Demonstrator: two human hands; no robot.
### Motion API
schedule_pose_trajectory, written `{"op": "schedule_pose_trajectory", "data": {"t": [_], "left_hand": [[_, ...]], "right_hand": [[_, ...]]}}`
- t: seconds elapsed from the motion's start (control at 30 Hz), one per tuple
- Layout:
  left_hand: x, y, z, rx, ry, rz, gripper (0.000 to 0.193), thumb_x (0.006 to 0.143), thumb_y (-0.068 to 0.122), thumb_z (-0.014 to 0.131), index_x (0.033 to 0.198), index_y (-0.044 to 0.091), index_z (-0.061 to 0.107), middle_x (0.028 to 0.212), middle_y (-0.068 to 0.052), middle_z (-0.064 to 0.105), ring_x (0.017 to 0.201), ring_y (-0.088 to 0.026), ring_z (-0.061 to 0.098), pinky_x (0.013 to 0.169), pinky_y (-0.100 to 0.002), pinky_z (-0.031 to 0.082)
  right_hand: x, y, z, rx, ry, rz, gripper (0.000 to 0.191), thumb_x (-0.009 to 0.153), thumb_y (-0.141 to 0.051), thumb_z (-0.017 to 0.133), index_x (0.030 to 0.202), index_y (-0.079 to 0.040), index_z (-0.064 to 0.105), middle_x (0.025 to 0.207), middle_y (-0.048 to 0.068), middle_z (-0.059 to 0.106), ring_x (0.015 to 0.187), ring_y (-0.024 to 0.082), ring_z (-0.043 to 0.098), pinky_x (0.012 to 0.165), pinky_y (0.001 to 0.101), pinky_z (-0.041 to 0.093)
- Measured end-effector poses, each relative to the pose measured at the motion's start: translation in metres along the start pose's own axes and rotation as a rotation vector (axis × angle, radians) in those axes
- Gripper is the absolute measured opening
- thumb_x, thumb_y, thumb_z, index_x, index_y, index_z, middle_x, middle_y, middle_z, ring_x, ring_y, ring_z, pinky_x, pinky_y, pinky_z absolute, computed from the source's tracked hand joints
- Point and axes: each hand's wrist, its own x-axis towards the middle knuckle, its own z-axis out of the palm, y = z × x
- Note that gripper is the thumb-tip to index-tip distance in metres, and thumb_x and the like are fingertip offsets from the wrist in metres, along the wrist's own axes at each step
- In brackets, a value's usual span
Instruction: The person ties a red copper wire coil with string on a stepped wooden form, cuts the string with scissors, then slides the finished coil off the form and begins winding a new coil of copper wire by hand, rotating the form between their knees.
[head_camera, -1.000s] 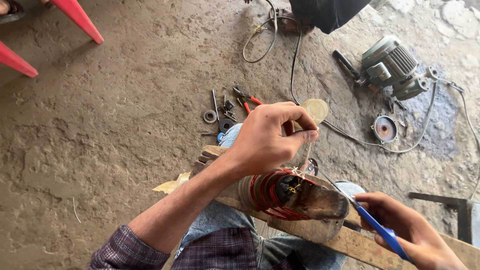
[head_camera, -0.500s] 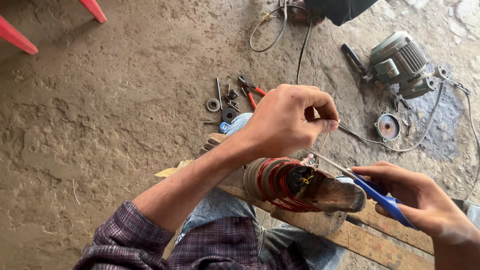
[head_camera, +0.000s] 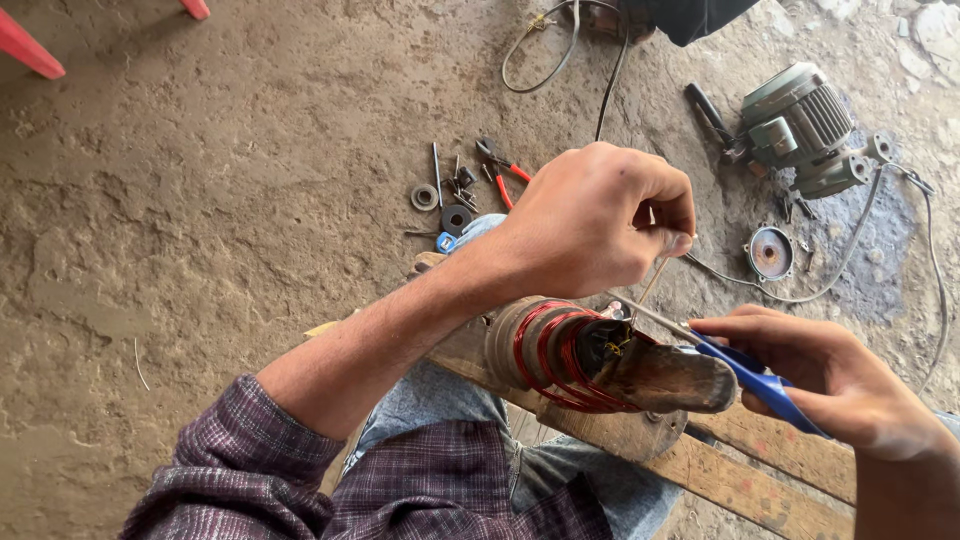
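The left hand (head_camera: 590, 225) is curled up tight and pinches a thin stick (head_camera: 652, 282) between thumb and finger. The right hand (head_camera: 830, 380) grips scissors (head_camera: 745, 365) with blue handles — their metal tips point at the stick, right under the left hand. Just below both hands sits a stator (head_camera: 600, 360), a dirty metal tube with red wire coils wound through it. It rests on a plank (head_camera: 760, 465) that lies across the person's lap. Past the left hand, on the dirt floor, lie pliers (head_camera: 500, 170) with red handles, a few washers (head_camera: 440, 205) and small bolts. Farther off, beyond the right hand, stands a grey motor (head_camera: 800, 125) — a round cap (head_camera: 771, 252) lies near it, and a cable (head_camera: 850, 265) runs by.
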Motion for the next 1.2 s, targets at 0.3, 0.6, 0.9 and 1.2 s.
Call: {"op": "schedule_pose_trajectory", "data": {"t": [0.3,0.6,0.9,1.2], "left_hand": [[-0.003,0.005,0.006,0.011,0.055,0.045,0.008,0.081,0.009,0.07,0.084,0.013,0.077,0.079,-0.002,0.076,0.07,-0.015,0.073,0.063,-0.033,0.055],[0.0,0.003,0.007,0.02,0.03,0.073,0.01,0.083,0.005,0.07,0.083,0.013,0.076,0.08,0.002,0.077,0.072,-0.011,0.074,0.064,-0.031,0.057],[0.019,-0.029,0.002,0.047,0.303,0.162,0.003,0.095,0.012,0.075,0.097,0.011,0.076,0.093,-0.001,0.078,0.077,-0.011,0.07,0.067,-0.028,0.059],[0.025,-0.077,-0.01,0.507,0.275,0.086,0.068,0.088,0.035,0.087,0.131,-0.011,0.061,0.13,-0.026,0.065,0.111,-0.039,0.067,0.09,-0.04,0.053]], "right_hand": [[-0.001,0.0,0.003,-0.026,0.027,0.037,0.072,0.087,-0.028,0.085,0.145,0.005,0.061,0.124,0.014,0.066,0.104,0.018,0.061,0.077,0.0291,0.052],[-0.007,0.012,-0.003,-0.071,0.071,0.04,0.07,0.09,-0.033,0.083,0.145,0.004,0.061,0.117,0.009,0.07,0.1,0.014,0.064,0.075,0.0264,0.053],[-0.039,0.06,-0.024,-0.078,0.285,0.131,0.066,0.081,-0.017,0.08,0.142,0.003,0.062,0.108,0.008,0.069,0.091,0.012,0.062,0.069,0.0263,0.053],[-0.115,0.144,0.043,0.492,0.585,-0.113,0.103,0.081,-0.042,0.087,0.162,0.002,0.04,0.102,0.02,0.066,0.084,0.024,0.061,0.07,0.0359,0.049]]}}
